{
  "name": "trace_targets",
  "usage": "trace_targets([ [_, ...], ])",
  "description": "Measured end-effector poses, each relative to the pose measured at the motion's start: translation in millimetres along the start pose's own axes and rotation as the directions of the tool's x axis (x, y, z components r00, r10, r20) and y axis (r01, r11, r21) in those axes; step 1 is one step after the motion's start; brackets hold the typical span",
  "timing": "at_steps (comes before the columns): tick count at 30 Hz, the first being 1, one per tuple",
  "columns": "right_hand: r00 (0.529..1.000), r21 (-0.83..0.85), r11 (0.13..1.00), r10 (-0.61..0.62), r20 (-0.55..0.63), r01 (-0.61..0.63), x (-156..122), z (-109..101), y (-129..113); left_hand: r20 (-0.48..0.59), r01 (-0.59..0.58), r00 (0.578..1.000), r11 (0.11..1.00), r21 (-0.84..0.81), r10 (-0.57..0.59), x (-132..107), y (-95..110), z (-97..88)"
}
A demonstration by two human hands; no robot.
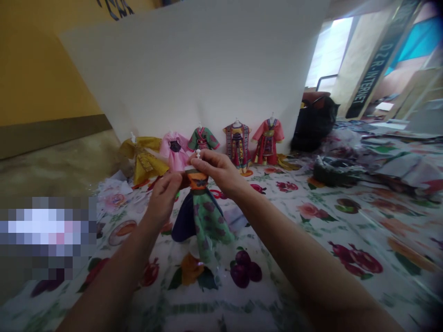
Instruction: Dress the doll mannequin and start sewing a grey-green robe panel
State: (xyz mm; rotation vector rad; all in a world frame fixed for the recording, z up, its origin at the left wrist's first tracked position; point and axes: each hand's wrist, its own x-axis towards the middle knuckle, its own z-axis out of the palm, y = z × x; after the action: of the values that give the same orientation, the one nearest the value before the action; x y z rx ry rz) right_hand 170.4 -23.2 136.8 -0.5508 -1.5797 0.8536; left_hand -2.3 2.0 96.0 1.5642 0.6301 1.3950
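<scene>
From where I stand, 5 miniature doll dresses (203, 139) in gold, pink, green and red line up against a tall white board (194, 60) on a floral-print cloth (346, 295), a black bag (313, 124) just to their right.

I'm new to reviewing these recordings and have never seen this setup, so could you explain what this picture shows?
This picture comes from a camera worn on a person's head, looking forward and down, so the bare arms at the bottom are the person's own. Their left hand and right hand both hold the top of a small green, navy and orange doll dress. Beneath it lies a floral cloth printed with fruit and flowers. Further back, a row of five small doll dresses stands against a large white board.
</scene>
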Motion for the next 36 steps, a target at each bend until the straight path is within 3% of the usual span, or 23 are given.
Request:
trace_targets([
  [2,1.0,-0.033,0.999,-0.015,-0.028,0.014,0,3,0,-0.016,-0.042,0.999,0.998,0.057,0.043,-8,11,9.3],
  [6,0.998,-0.076,0.996,-0.05,-0.049,0.047,-1,10,-1,-0.004,-0.02,1.0,0.998,0.054,0.02,-13,25,21.2],
  [11,0.998,-0.07,0.997,-0.048,-0.035,0.045,-2,11,-2,0.06,0.018,0.998,1.0,0.006,-0.018,-8,26,19.9],
  [19,0.998,0.086,0.995,0.046,0.04,-0.049,-3,8,0,0.125,0.142,0.985,0.977,-0.158,-0.123,-5,31,16.6],
  [30,0.988,0.17,0.978,0.104,0.118,-0.123,-4,9,-4,0.366,0.376,0.888,0.897,-0.234,-0.277,6,44,9.3],
  [33,0.992,0.135,0.985,0.1,0.071,-0.109,-4,8,-4,0.357,0.358,0.897,0.904,-0.235,-0.263,5,38,6.3],
  [36,0.995,0.097,0.991,0.095,0.018,-0.097,-3,7,-1,0.319,0.27,0.925,0.949,-0.165,-0.207,0,31,3.2],
])
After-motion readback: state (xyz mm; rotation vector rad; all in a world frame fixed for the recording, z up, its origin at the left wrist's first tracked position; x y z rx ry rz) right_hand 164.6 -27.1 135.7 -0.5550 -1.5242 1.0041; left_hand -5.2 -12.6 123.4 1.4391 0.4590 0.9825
